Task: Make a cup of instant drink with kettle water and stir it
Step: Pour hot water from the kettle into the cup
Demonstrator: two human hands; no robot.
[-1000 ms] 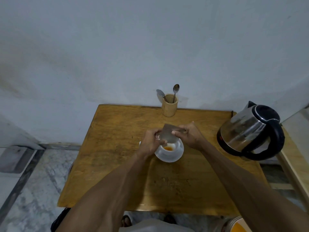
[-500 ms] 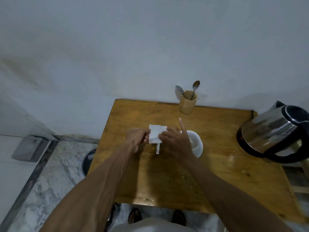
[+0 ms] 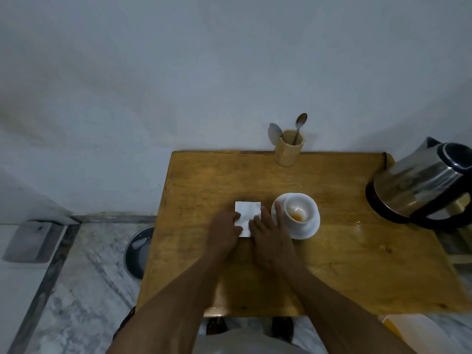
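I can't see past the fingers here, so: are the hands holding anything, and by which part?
Both hands touch the white sachet lying on the table: left hand at its left edge, right hand at its lower right corner.

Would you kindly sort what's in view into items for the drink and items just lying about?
For the drink: cup, saucer, sachet, kettle, spoons in holder.
Lying about: dark pan on floor, container at lower right.

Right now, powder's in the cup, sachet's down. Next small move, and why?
Probably let go of the sachet and send the right hand to the kettle. The cup holds only orange powder, no water, both hands rest on the flattened sachet, and the kettle stands untouched at the table's right edge.
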